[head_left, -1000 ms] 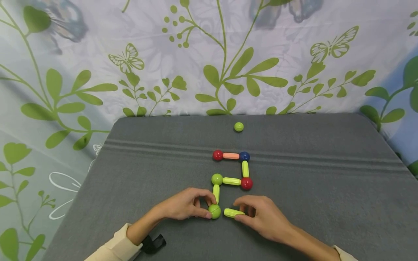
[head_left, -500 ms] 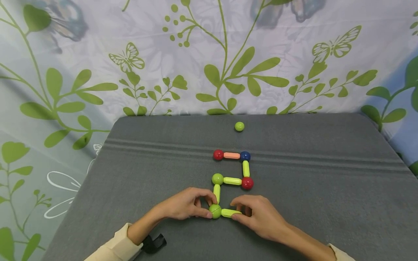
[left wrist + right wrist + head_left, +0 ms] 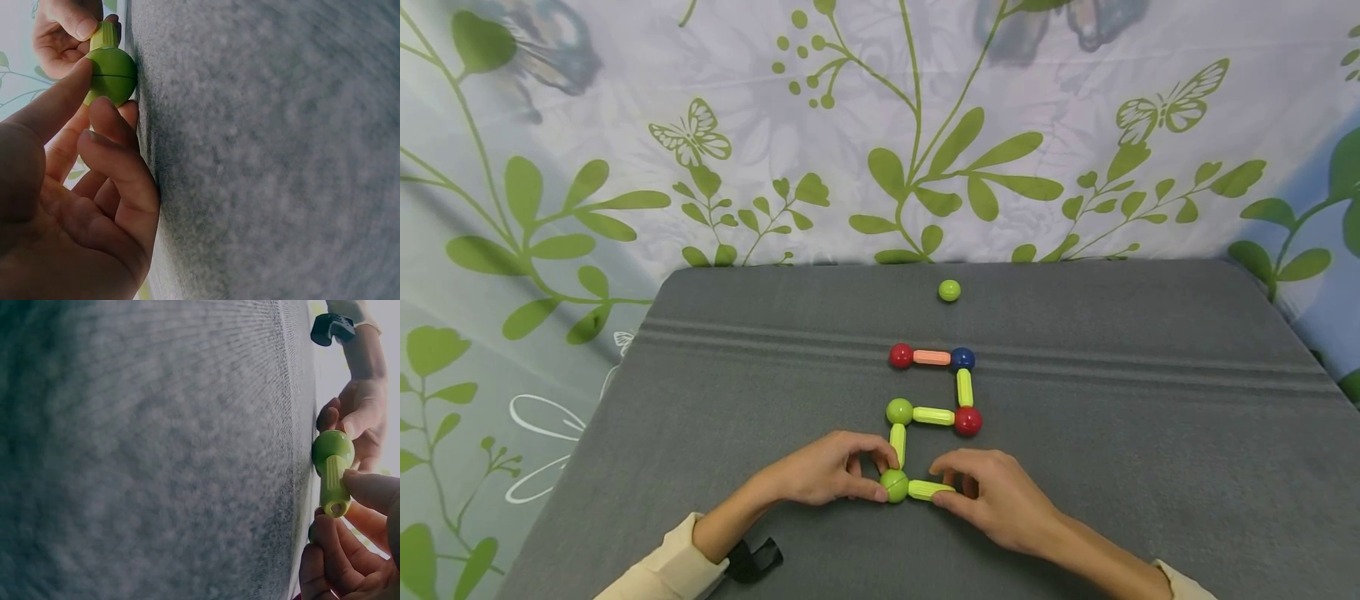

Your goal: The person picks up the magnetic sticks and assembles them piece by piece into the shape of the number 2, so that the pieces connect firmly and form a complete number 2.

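Note:
My left hand (image 3: 835, 471) holds a green ball (image 3: 894, 486) at the near end of a chain of balls and magnetic rods, thumb on its near side and fingers behind. A yellow-green rod (image 3: 928, 490) meets that ball on its right; my right hand (image 3: 1000, 500) pinches it between thumb and fingers. In the right wrist view the rod's free end (image 3: 337, 509) faces the camera. From the held ball another yellow-green rod (image 3: 898, 446) runs away to a second green ball (image 3: 899, 412).
The chain continues through a rod (image 3: 933, 416), a red ball (image 3: 967, 421), another rod (image 3: 965, 388), a blue ball (image 3: 962, 359), an orange rod (image 3: 932, 357) and a red ball (image 3: 902, 356). A loose green ball (image 3: 950, 290) lies near the grey table's (image 3: 1112, 417) far edge.
My right hand has moved left with the rod, closing the gap to the green ball. The rod now touches the ball. My left hand has stayed in place.

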A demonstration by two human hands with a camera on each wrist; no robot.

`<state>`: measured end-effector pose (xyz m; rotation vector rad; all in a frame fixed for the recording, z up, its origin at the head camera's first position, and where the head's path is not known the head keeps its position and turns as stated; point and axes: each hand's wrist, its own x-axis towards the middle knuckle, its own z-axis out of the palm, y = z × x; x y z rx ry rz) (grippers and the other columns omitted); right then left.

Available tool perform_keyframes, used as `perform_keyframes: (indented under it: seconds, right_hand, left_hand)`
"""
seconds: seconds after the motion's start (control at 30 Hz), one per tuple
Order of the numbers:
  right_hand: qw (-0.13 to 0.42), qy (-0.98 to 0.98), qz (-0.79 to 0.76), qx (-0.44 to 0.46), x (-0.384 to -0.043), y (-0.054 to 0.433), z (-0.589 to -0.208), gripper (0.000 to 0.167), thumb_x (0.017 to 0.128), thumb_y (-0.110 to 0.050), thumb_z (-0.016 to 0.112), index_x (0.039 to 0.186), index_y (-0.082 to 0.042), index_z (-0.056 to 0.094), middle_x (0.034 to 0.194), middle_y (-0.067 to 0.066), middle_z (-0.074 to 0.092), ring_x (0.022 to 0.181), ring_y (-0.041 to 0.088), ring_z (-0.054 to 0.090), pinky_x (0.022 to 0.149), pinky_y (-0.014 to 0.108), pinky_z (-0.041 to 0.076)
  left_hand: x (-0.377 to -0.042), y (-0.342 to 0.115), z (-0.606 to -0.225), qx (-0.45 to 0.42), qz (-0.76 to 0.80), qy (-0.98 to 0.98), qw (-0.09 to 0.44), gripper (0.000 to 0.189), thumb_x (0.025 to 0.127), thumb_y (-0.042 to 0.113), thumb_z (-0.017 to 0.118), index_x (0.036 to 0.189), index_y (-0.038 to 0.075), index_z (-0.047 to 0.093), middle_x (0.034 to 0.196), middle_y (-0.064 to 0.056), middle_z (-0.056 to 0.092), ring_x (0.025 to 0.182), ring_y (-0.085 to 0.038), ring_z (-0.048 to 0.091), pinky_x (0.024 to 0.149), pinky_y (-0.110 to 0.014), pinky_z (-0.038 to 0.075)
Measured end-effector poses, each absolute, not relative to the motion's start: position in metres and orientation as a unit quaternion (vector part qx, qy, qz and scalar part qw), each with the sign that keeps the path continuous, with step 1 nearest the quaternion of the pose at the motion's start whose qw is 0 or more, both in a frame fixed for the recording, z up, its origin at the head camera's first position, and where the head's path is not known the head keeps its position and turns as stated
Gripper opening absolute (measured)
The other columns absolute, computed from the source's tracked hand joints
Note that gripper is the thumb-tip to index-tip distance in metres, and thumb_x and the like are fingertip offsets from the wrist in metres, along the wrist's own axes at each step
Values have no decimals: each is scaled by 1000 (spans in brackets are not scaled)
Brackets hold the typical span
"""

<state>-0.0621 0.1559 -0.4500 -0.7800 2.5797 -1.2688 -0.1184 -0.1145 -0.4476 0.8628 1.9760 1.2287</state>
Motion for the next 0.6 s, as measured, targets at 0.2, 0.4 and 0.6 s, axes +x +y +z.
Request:
perform_keyframes:
  seconds: [0.2,0.4,0.6]
  right_hand:
    - [78,866,-419,-263,-62,156,-450,13,90,-24,75,102,-21,70,81,-17,58,64,-1,50,55,22,44]
    - [75,867,-416,-263,-62,156,-452,12,90,-24,75,101,-22,70,81,-18,58,63,-1,51,55,22,44]
    - [72,867,-416,-266,-62,156,-453,12,90,-23,75,101,-22,70,81,-18,58,63,-1,51,56,22,44]
  left_hand:
    - [-118,-115,-448,331,468,753,322,25,89,18,76,112,15,67,98,5,65,53,-3,49,53,-19,42]
    - [-118,-115,-447,330,466,755,322,25,89,17,76,112,14,67,98,4,64,54,-4,50,54,-20,43]
    - [-118,-115,-448,335,465,755,319,25,89,18,76,112,15,67,98,6,64,53,-3,49,53,-19,42]
